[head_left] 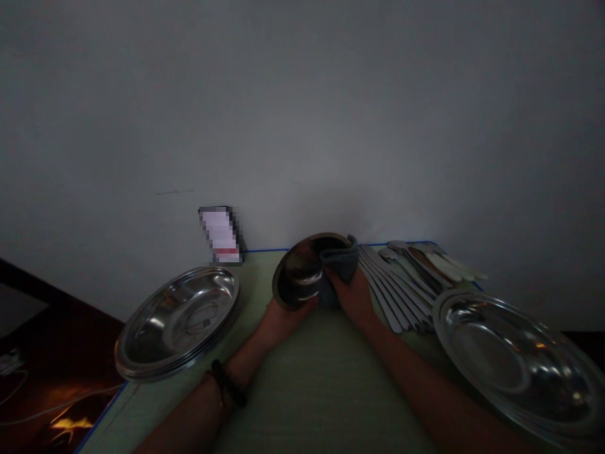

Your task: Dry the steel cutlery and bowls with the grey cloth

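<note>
A shiny metal bowl (297,271) is held up over the middle of the table, tilted so that its inside faces me. My left hand (288,318) grips its lower edge, the thumb near the rim and the other fingers hidden behind it. My right hand (350,290) is closed on a grey-blue cloth (343,261), which it presses against the bowl's right rim. Part of the cloth hangs below that hand. A dark bracelet circles my left wrist.
Stacked metal basins (177,321) stand at the left, and another metal basin (510,359) at the right. Several pieces of cutlery (397,284) lie in rows right of the bowl. A phone (221,234) leans against the wall (302,113) behind the green table (302,391).
</note>
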`<state>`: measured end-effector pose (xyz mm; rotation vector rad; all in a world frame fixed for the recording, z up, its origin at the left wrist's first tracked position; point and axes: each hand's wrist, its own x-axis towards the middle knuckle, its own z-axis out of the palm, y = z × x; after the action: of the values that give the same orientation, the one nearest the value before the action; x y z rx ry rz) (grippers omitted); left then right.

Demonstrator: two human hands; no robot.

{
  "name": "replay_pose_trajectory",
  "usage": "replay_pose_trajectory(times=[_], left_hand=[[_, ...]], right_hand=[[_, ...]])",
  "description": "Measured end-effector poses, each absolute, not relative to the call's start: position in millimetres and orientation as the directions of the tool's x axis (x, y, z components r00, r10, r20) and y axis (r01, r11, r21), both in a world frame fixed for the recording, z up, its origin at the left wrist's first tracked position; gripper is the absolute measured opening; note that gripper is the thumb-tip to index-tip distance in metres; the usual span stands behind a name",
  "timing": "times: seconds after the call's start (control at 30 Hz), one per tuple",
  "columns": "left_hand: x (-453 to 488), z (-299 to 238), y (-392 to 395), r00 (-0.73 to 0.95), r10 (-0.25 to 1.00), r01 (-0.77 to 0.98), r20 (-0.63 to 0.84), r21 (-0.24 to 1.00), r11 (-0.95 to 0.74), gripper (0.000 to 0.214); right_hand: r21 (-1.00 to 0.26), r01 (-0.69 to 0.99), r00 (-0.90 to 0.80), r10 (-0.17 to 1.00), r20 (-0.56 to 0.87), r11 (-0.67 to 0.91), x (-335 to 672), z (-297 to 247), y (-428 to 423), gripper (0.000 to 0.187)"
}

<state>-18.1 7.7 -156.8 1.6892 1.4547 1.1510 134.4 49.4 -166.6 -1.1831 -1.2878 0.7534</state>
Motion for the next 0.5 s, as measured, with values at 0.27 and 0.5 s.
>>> replay_pose_trajectory(times=[0.27, 0.5], left_hand=[[-17.8, -157.0, 8.0, 0.005, 0.980, 0.424, 0.201, 0.887, -0.184, 0.053], [-18.5, -158.2, 8.2, 0.011, 0.979, 0.438, 0.203, 0.880, -0.187, 0.057]], right_hand=[[-0.938, 0.187, 0.187, 0.926, 0.327, 0.293, 134.5, -167.6, 49.6, 0.037], [-0.937, 0.207, 0.177, 0.931, 0.320, 0.282, 134.4, -167.0, 49.0, 0.040]])
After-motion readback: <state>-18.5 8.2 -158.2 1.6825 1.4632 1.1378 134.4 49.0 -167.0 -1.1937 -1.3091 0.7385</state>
